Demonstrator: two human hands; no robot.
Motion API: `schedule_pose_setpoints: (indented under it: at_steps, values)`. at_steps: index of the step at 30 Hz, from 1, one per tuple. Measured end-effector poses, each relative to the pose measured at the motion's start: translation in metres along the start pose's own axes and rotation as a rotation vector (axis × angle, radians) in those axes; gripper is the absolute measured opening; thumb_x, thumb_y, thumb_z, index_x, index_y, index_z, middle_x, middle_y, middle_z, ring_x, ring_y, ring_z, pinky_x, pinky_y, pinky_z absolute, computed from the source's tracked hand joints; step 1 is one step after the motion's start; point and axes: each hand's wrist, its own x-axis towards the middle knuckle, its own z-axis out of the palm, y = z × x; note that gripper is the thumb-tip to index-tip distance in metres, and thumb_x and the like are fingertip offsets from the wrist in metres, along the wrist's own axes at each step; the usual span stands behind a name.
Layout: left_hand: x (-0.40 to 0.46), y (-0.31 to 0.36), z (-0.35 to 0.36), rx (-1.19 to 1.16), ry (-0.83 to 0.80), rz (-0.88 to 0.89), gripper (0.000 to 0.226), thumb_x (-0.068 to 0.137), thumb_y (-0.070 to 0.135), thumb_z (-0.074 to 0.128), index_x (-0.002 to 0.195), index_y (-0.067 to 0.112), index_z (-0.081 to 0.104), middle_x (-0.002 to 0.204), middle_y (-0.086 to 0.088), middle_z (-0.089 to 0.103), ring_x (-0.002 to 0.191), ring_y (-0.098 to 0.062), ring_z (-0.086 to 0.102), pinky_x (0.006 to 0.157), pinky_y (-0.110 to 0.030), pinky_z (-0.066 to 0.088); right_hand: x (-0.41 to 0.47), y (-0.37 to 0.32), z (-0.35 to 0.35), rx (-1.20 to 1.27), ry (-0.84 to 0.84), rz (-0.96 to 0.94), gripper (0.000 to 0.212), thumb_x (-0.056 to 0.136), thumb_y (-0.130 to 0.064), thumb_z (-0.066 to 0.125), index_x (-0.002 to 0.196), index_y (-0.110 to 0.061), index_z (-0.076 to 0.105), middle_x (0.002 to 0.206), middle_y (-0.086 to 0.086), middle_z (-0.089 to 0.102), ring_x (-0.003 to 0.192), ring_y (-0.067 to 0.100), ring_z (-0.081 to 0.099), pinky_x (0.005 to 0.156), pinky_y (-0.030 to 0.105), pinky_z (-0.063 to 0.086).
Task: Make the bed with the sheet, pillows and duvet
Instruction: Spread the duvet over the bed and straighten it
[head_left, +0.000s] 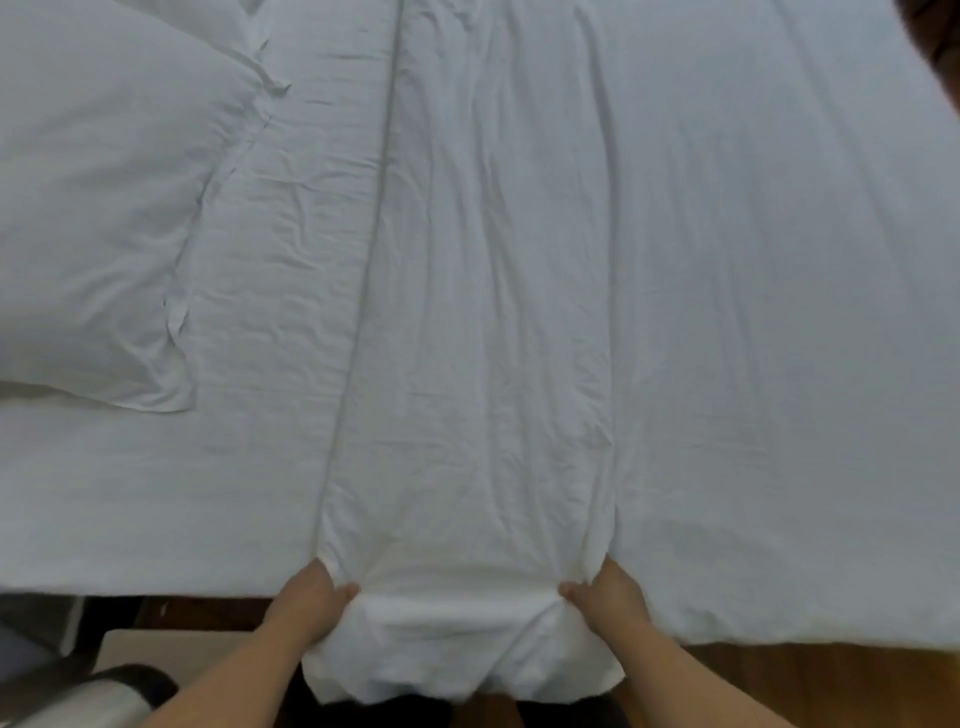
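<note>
Duvet (519, 260), white, soft and bulky, lies spread over the right and middle of the bed; its folded-back top band runs down the centre and hangs over the near edge between both hands. Left hand (306, 605) pinches the band's left corner, thumb on top, fingers under the cloth. Right hand (605, 597) does the same at the right corner; both touch the fabric at the mattress edge. Likely light but limp, drags and wrinkles easily, so best gripped at corners or hem and pulled evenly. Pillow (98, 208) sits far left on the creased sheet (280, 260), well apart from the hands.
</note>
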Motion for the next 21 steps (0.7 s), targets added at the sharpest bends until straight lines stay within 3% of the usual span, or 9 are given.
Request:
schedule_pose_setpoints:
  at_steps: [2, 4, 8, 10, 13, 15, 17, 19, 21]
  values:
    - [-0.004, 0.016, -0.015, -0.127, 0.043, 0.050, 0.061, 0.071, 0.050, 0.068, 0.119, 0.015, 0.055, 0.117, -0.007, 0.062, 0.099, -0.023, 0.060, 0.082, -0.032, 0.048, 0.001, -0.013, -0.004, 0.287, 0.049, -0.076, 0.067, 0.085, -0.040, 0.075, 0.142, -0.024, 0.045, 0.121, -0.008, 0.056, 0.108, 0.015, 0.053, 0.097, 0.029, 0.041]
    - [-0.006, 0.035, -0.024, -0.308, 0.147, 0.082, 0.048, 0.081, 0.045, 0.072, 0.113, 0.017, 0.051, 0.106, -0.004, 0.059, 0.090, -0.022, 0.056, 0.073, -0.032, 0.043, 0.007, -0.021, -0.011, 0.537, 0.130, -0.068, 0.065, 0.088, -0.050, 0.068, 0.144, -0.025, 0.046, 0.126, -0.008, 0.058, 0.112, 0.017, 0.055, 0.102, 0.032, 0.042]
    - [-0.004, 0.053, -0.027, -0.352, 0.223, 0.198, 0.026, 0.092, 0.040, 0.064, 0.099, 0.016, 0.058, 0.093, 0.001, 0.062, 0.087, -0.024, 0.060, 0.067, -0.031, 0.043, 0.017, -0.025, -0.017, 0.650, -0.009, 0.023, 0.063, 0.086, -0.052, 0.069, 0.139, -0.021, 0.053, 0.128, -0.002, 0.064, 0.113, 0.022, 0.061, 0.106, 0.043, 0.046]
    - [-0.002, 0.044, -0.022, -0.311, 0.285, 0.151, 0.033, 0.095, 0.041, 0.057, 0.097, 0.008, 0.053, 0.095, -0.007, 0.061, 0.089, -0.027, 0.058, 0.070, -0.034, 0.042, 0.014, -0.016, -0.022, 0.498, -0.057, 0.022, 0.057, 0.084, -0.048, 0.073, 0.131, -0.018, 0.059, 0.122, 0.001, 0.067, 0.106, 0.020, 0.063, 0.100, 0.038, 0.049]
    - [0.001, 0.036, -0.015, -0.269, 0.313, 0.074, 0.035, 0.097, 0.042, 0.052, 0.103, 0.008, 0.046, 0.105, -0.016, 0.059, 0.086, -0.026, 0.052, 0.074, -0.036, 0.039, 0.018, 0.023, -0.036, 0.027, 0.150, 0.115, 0.028, 0.093, -0.038, 0.063, 0.108, -0.015, 0.056, 0.119, 0.008, 0.064, 0.087, 0.016, 0.053, 0.079, 0.029, 0.044]
    - [0.006, 0.040, -0.013, -0.238, 0.330, 0.044, 0.041, 0.095, 0.038, 0.057, 0.118, 0.006, 0.044, 0.116, -0.019, 0.055, 0.093, -0.030, 0.053, 0.080, -0.040, 0.044, 0.019, 0.036, -0.043, -0.146, 0.247, 0.157, 0.017, 0.100, -0.028, 0.047, 0.093, -0.013, 0.051, 0.115, 0.010, 0.062, 0.086, 0.017, 0.052, 0.081, 0.030, 0.046]
    - [0.007, 0.046, -0.013, -0.080, 0.415, 0.000, 0.060, 0.091, 0.034, 0.061, 0.140, 0.012, 0.033, 0.134, -0.020, 0.044, 0.117, -0.037, 0.046, 0.095, -0.048, 0.042, 0.023, 0.032, -0.041, -0.196, 0.379, 0.101, 0.020, 0.100, -0.019, 0.038, 0.087, -0.012, 0.051, 0.108, 0.011, 0.061, 0.088, 0.020, 0.054, 0.087, 0.036, 0.050]
    - [0.007, 0.054, -0.008, 0.183, 0.508, 0.096, 0.071, 0.089, 0.034, 0.058, 0.150, 0.019, 0.024, 0.150, -0.016, 0.031, 0.136, -0.035, 0.030, 0.107, -0.051, 0.032, 0.027, 0.018, -0.035, -0.264, 0.579, -0.128, 0.008, 0.096, -0.018, 0.049, 0.099, -0.014, 0.055, 0.113, 0.011, 0.058, 0.096, 0.024, 0.054, 0.088, 0.040, 0.050]
    - [0.008, 0.062, 0.003, 0.360, 0.541, 0.343, 0.070, 0.090, 0.037, 0.051, 0.153, 0.023, 0.024, 0.159, -0.012, 0.023, 0.145, -0.031, 0.019, 0.113, -0.048, 0.019, 0.030, 0.002, -0.028, -0.366, 0.569, -0.420, 0.044, 0.092, -0.031, 0.060, 0.134, -0.020, 0.052, 0.140, 0.014, 0.044, 0.127, 0.032, 0.044, 0.103, 0.045, 0.043]
